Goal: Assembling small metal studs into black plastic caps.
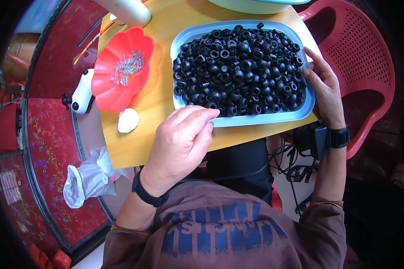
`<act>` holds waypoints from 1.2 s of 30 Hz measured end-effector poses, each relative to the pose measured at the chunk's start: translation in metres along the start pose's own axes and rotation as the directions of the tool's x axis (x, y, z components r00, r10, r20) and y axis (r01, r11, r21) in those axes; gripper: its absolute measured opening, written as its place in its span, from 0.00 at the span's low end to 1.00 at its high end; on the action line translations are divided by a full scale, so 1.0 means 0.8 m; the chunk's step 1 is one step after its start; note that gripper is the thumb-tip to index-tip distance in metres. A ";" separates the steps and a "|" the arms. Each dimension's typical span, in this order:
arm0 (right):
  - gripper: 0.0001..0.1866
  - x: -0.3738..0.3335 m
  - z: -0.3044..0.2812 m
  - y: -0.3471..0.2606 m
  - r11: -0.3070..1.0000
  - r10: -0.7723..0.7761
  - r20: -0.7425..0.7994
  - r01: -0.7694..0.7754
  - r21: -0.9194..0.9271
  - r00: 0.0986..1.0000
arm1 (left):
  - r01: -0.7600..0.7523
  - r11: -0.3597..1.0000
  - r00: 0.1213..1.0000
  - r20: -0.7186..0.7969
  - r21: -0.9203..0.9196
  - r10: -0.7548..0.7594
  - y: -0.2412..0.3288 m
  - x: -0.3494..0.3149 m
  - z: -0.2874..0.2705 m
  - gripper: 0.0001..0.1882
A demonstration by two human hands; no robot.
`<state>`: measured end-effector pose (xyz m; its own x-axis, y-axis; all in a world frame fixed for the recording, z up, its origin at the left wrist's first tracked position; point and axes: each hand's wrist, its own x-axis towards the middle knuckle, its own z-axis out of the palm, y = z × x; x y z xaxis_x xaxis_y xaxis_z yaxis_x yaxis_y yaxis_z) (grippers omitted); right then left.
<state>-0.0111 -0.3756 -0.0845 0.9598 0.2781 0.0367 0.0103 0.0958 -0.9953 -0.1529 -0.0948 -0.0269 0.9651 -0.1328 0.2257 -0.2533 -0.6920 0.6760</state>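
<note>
A light blue rectangular plastic tray, heaped with small black ring-topped plastic parts, rests on the wooden table. My left hand pinches the tray's near rim, left of its middle, with thumb and forefinger. On the other side my right hand grips the right rim, thumb over the top and fingers outside. Left of the tray stands a red flower-shaped bowl holding a pile of tiny silvery metal pieces. I cannot make out any single part in my fingers.
A crumpled white wad lies near the bowl. A white cylinder and a pale green basin sit at the table's far side. Right is a red plastic chair; black cables hang below. A white plastic bag stands lower left.
</note>
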 end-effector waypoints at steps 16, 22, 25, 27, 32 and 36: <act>0.23 0.000 0.001 0.002 1.000 -0.006 -0.007 0.007 0.023 1.000 | 0.139 0.969 0.983 -0.150 0.204 -0.109 0.004 0.037 0.016 0.12; 0.23 0.000 0.002 0.002 0.999 -0.032 -0.009 0.032 -0.005 0.999 | 0.145 0.954 0.985 -0.133 0.263 -0.113 0.000 0.039 0.018 0.13; 0.23 -0.001 0.003 0.002 1.000 -0.020 -0.015 0.020 0.021 1.000 | 0.115 0.950 0.987 -0.141 0.292 -0.076 0.000 0.040 0.017 0.12; 0.23 -0.002 0.004 0.000 1.000 -0.019 -0.014 0.019 0.020 1.000 | 0.121 0.954 0.988 -0.129 0.275 -0.089 0.001 0.041 0.016 0.12; 0.23 -0.002 -0.002 -0.002 0.999 0.002 0.005 -0.002 0.034 1.000 | 0.099 0.948 0.991 -0.120 0.303 -0.065 0.000 0.041 0.014 0.11; 0.22 -0.013 -0.007 -0.012 0.997 0.037 0.014 -0.035 -0.076 0.999 | 0.050 0.943 0.992 -0.127 0.330 -0.008 -0.002 0.045 0.016 0.12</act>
<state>-0.0199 -0.3847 -0.0758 0.9556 0.2945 0.0016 -0.0025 0.0134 -0.9999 -0.1172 -0.1079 -0.0287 0.9510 -0.0361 0.3071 -0.1685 -0.8933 0.4167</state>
